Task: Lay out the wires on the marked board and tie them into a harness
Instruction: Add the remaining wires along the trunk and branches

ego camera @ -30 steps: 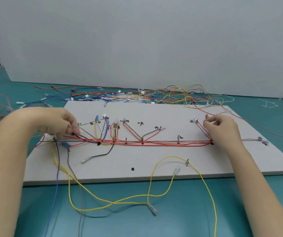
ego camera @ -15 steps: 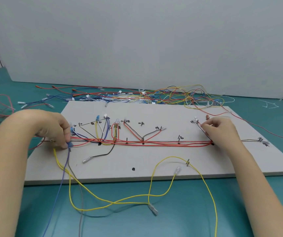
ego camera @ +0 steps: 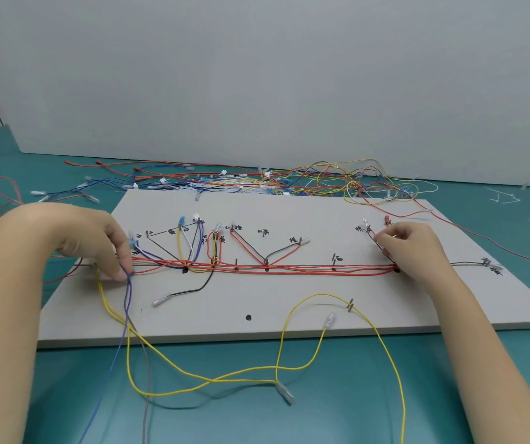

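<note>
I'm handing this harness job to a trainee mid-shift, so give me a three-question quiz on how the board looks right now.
1. True or false: the long loose yellow wire hangs off the near edge of the flat grey marked board onto the teal table.
2. Which hand pinches a blue wire near the board's left end?
A. left hand
B. right hand
C. neither
3. Fill in: the bundle of long wires running along the board's main line between the two hands is mostly ____ in colour.

Key: 1 true; 2 A; 3 red.
</note>
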A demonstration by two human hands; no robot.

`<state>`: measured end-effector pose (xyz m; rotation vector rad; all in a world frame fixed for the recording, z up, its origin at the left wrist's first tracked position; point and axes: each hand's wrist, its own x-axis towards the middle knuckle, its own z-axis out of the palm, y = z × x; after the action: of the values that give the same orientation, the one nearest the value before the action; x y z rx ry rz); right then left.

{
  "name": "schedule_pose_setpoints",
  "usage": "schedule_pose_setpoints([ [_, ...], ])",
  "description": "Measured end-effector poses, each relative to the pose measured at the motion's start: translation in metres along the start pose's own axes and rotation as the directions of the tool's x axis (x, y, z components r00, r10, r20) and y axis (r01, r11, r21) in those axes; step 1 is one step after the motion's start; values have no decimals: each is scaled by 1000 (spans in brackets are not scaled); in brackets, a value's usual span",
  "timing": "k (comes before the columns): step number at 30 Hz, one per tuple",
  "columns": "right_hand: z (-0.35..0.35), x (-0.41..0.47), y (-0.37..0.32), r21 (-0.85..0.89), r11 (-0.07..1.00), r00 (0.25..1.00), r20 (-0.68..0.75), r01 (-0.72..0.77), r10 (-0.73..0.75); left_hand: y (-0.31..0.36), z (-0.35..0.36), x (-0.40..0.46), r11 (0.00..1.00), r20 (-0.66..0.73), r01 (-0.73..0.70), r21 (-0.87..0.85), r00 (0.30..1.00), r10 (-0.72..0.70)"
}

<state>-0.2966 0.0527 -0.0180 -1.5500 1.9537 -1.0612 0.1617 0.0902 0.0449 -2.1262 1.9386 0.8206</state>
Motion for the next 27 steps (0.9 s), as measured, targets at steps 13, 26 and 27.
schedule_pose_setpoints([
  [13, 3, -8, -14, 156, 987, 997, -72, 45, -34, 58, 7, -32, 658, -34, -582, -477, 761, 648],
  [26, 39, -52, -76, 546, 831, 911, 281, 107, -301, 95, 29, -4, 584, -259, -408, -701, 910, 325],
  [27, 42, -58, -84, 565, 823, 882, 354, 63, -311, 94, 28, -4, 584, -261, -407, -702, 910, 322],
])
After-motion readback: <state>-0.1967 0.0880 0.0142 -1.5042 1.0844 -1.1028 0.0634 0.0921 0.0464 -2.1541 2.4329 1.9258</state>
